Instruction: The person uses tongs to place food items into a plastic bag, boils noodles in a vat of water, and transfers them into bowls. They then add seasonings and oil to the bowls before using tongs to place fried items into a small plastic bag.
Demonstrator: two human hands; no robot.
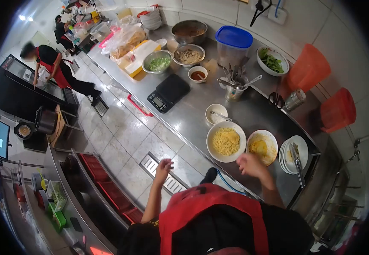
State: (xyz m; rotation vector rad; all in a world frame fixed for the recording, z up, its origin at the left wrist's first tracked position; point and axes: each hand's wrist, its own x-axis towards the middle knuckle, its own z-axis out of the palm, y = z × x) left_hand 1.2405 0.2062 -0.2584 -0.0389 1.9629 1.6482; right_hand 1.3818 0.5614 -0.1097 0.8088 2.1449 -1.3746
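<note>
My left hand (163,171) is held in the air over the floor, away from the counter. Its fingers are loosely bent and apart, with nothing in them. At the counter's front edge, my right hand (251,165) hovers by two bowls, fingers loosely curled and no object visible in them. Just beyond it sits a white bowl of yellow noodles (225,143). Beside that stands a white bowl with yellow-orange sauce (259,147), its near rim partly behind my right hand. Metal tongs (297,165) lie across stacked white plates (285,158) on the right.
On the steel counter (184,123) are a small bowl with a spoon (217,114), a black scale (168,93), a utensil holder (234,90), a blue-lidded container (234,42), a bowl of chopped greens (157,62) and orange-red pitchers (308,68). Two people work farther back.
</note>
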